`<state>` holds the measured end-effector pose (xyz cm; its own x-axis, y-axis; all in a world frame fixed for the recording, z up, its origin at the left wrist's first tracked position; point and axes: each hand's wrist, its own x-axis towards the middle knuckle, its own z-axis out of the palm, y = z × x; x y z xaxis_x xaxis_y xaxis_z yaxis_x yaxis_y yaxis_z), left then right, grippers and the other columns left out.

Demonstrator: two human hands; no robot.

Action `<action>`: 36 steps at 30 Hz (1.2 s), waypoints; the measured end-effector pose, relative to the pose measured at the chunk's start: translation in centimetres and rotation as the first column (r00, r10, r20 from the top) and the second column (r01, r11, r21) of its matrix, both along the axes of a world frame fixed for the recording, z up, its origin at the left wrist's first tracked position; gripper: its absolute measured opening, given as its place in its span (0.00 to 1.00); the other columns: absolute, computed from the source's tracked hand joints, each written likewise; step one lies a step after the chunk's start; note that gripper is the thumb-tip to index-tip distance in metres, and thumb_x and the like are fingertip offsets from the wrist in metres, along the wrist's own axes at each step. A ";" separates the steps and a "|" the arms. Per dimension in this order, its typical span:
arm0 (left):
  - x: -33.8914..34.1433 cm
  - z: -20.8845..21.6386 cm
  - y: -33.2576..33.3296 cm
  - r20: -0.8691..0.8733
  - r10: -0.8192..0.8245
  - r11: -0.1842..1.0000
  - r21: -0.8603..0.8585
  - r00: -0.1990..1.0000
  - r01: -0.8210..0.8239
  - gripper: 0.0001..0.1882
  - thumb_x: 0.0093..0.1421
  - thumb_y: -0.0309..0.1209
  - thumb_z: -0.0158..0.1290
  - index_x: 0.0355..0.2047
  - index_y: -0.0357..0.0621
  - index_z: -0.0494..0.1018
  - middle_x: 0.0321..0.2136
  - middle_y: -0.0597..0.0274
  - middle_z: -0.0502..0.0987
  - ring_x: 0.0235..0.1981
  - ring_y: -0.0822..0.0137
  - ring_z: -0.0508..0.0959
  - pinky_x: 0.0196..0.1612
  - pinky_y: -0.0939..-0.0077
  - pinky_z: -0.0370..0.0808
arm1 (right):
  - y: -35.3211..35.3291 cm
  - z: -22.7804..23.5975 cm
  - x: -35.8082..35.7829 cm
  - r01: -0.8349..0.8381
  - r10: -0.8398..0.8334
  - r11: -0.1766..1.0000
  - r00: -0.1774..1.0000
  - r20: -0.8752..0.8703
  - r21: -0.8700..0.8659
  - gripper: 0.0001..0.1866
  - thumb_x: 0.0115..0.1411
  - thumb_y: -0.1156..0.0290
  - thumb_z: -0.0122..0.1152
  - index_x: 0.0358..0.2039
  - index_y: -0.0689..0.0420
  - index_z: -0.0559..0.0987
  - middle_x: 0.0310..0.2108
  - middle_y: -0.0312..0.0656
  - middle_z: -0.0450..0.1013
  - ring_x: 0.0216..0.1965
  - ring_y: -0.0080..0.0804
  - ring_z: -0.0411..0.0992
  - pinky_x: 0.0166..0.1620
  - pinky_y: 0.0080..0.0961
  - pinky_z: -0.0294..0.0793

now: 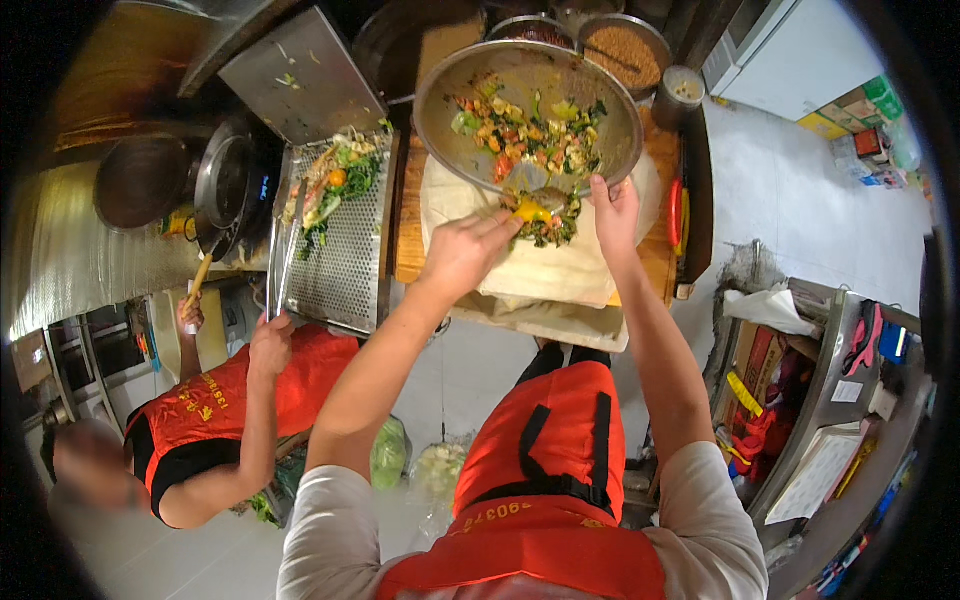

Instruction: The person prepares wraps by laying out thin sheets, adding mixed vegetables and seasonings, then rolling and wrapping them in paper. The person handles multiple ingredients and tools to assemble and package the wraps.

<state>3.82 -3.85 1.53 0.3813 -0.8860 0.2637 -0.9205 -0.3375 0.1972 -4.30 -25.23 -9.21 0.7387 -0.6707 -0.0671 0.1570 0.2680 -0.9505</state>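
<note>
Right grip (613,205) clamped on the near rim of the metal bowl (530,110), tipping it toward the flatbread (545,265) on the desk (660,255). Left grip (462,250): fingers together, raking the chopped vegetable filling (540,225) onto the bread; whether it pinches any, cannot tell. Judgement: keep the tilt shallow, sweep small amounts, heap centred. Both forearms extended forward, right wrist raised.

- A round metal bowl (528,115), tilted toward the person, holds chopped vegetables (530,135) in green, orange and red, spread over its inner wall.
- Below its lower rim a small heap of the same mix (545,218), with a yellow piece, lies on a pale flat wrapper sheet (545,265) spread over the wooden counter (410,230).
</note>
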 end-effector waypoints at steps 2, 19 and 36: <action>-0.3 0.0 0.2 0.027 0.014 0.999 -0.032 1.000 -0.013 0.19 0.48 0.25 0.58 0.43 0.54 0.81 0.42 0.66 0.82 0.29 0.67 0.81 0.31 0.74 0.79 | -0.2 1.0 0.7 -0.026 0.026 0.999 1.000 0.001 0.023 0.09 0.67 0.71 0.55 0.43 0.61 0.72 0.35 0.33 0.71 0.34 0.18 0.66 0.39 0.19 0.69; -6.7 6.2 0.5 -0.530 0.499 0.781 -0.069 0.686 -0.621 0.14 0.60 0.32 0.56 0.46 0.47 0.79 0.37 0.56 0.82 0.32 0.56 0.83 0.37 0.71 0.80 | -1.6 10.2 2.8 -0.045 0.054 0.996 0.992 -0.111 0.082 0.12 0.67 0.73 0.52 0.48 0.63 0.71 0.37 0.39 0.73 0.36 0.24 0.74 0.41 0.26 0.80; -0.4 6.9 3.3 -0.611 0.603 0.645 -0.005 0.513 -0.764 0.15 0.63 0.35 0.56 0.49 0.45 0.78 0.37 0.56 0.82 0.33 0.69 0.79 0.40 0.73 0.76 | -8.0 11.6 -0.1 -0.193 0.214 0.972 0.962 -0.171 0.133 0.13 0.64 0.74 0.53 0.49 0.61 0.72 0.41 0.41 0.75 0.38 0.27 0.76 0.38 0.25 0.80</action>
